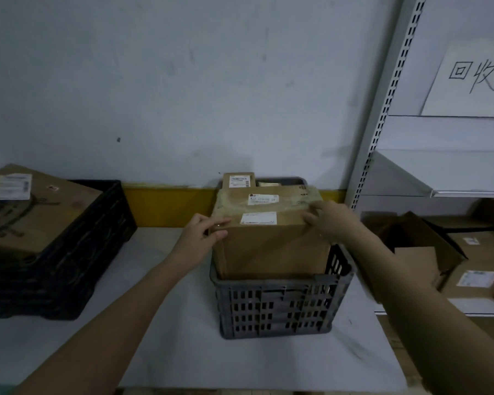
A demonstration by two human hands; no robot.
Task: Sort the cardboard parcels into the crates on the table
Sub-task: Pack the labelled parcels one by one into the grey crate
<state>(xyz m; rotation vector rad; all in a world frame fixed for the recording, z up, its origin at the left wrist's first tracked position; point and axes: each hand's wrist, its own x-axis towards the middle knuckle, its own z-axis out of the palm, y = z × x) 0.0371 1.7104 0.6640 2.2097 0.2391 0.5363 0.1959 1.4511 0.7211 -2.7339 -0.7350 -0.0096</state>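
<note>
Nearest, a white table point(183, 352) carries two crates. The grey slatted crate point(280, 306) stands at centre right, near the table's front half. A large cardboard parcel point(271, 246) sits upright in it, its upper part rising well above the rim and its top face bearing two white labels and clear tape.

The left hand point(200, 238) grips the parcel's upper left corner, fingers curled over the top edge and thumb against the side face. The right hand point(325, 219) grips the upper right corner, fingers curled over the top edge. Both forearms reach in from the near edge of the scene.

Behind the large parcel, at the far end of the same crate, a smaller labelled parcel point(238, 180) stands upright, partly hidden.

At the left, well apart from the grey crate, a black crate point(77, 252) holds a wide cardboard box point(32, 209) with a white label on its top; the box stands higher than the crate's rim.

At the right, a metal shelving unit point(382, 109) holds more cardboard boxes point(474, 275) on a lower shelf, one with open flaps. Higher up, a white paper sign point(474, 81) with handwritten characters leans on a shelf. A grey wall point(183, 81) with a yellow strip at table height closes the far side.
</note>
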